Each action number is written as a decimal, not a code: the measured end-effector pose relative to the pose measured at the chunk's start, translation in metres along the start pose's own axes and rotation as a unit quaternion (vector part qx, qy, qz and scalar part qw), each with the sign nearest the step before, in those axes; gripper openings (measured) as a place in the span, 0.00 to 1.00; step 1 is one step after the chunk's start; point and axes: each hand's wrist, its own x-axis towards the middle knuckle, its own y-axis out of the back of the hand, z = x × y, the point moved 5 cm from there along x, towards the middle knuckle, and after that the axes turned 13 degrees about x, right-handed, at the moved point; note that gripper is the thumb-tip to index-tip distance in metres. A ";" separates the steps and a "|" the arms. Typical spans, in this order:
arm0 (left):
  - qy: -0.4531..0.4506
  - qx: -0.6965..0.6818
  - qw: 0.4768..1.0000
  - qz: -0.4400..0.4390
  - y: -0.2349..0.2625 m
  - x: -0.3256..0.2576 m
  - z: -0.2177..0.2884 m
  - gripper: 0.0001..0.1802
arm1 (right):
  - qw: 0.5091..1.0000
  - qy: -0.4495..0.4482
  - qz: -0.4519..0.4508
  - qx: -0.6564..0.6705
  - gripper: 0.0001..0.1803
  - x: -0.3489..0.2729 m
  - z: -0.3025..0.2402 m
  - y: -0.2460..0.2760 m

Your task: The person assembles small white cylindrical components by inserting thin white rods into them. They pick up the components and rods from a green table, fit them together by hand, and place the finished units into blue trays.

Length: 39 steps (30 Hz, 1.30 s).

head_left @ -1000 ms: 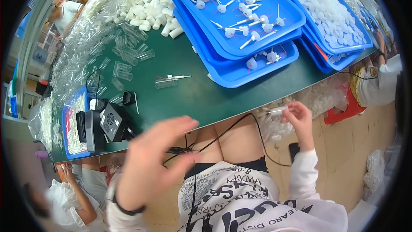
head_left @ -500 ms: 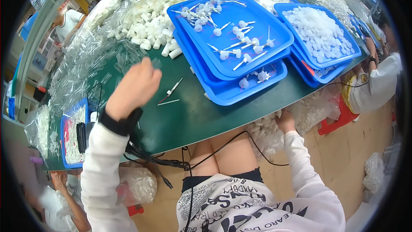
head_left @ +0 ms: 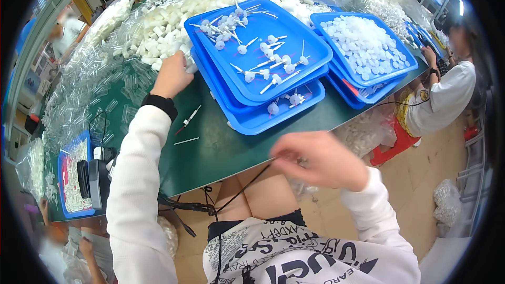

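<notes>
Green surface (head_left: 215, 152) is carrying stacked blue trays (head_left: 288, 22) back from its near edge, where the right hand (head_left: 322, 159) is hovering, fingers curled, grasp unclear; the left hand (head_left: 172, 75) is meeting white cylinders (head_left: 150, 36) farther from that edge, its fingers' grasp hidden.

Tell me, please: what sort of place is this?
Most likely a small-parts assembly workshop: heaps of clear tubes and white cylinders lie on a green worktable, a blue tray holds white discs, and another person sits beside the table.
</notes>
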 end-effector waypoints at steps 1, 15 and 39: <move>0.004 0.020 1.000 0.008 0.015 -0.003 -0.001 0.14 | 0.998 0.024 -0.040 -0.031 0.06 0.013 -0.005 -0.016; 0.132 -0.488 0.861 -0.049 0.174 -0.200 0.082 0.11 | 0.961 0.049 -0.083 -0.258 0.14 0.189 0.035 0.055; 0.108 -0.685 0.718 0.064 0.106 -0.230 0.118 0.18 | 0.891 0.137 0.240 0.359 0.15 -0.011 -0.019 -0.035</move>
